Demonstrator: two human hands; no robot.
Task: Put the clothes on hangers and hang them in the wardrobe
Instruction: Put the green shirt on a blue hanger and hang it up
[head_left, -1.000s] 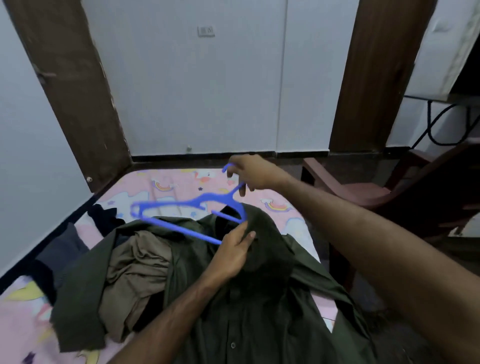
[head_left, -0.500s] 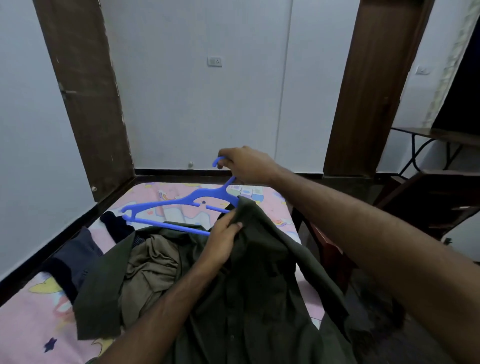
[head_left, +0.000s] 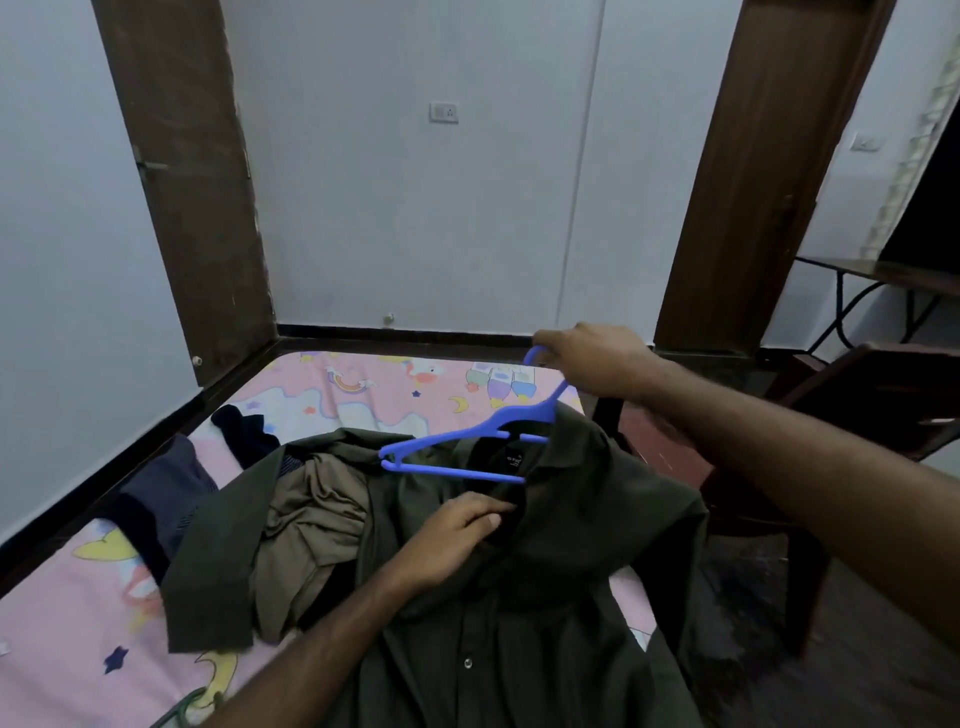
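Note:
A dark green button shirt (head_left: 571, 561) is lifted off the bed, collar up. My right hand (head_left: 597, 358) grips the hook of a blue plastic hanger (head_left: 467, 441). The hanger's right arm is inside the shirt's neck and right shoulder; its left arm sticks out to the left, bare. My left hand (head_left: 457, 525) pinches the shirt's collar front just below the hanger bar. A tan garment (head_left: 306, 525) lies crumpled on the bed under the shirt's left side.
Dark navy clothes (head_left: 166, 493) lie at the left of the bed with a pink cartoon sheet (head_left: 62, 623). A brown chair (head_left: 857, 415) stands right of the bed, a dark metal-legged table (head_left: 883, 280) behind it. White walls and brown door frames surround.
My right hand carried the hanger to the right and its right arm slid into the shirt's shoulder. The shirt rose off the bed. My left hand moved to the collar front.

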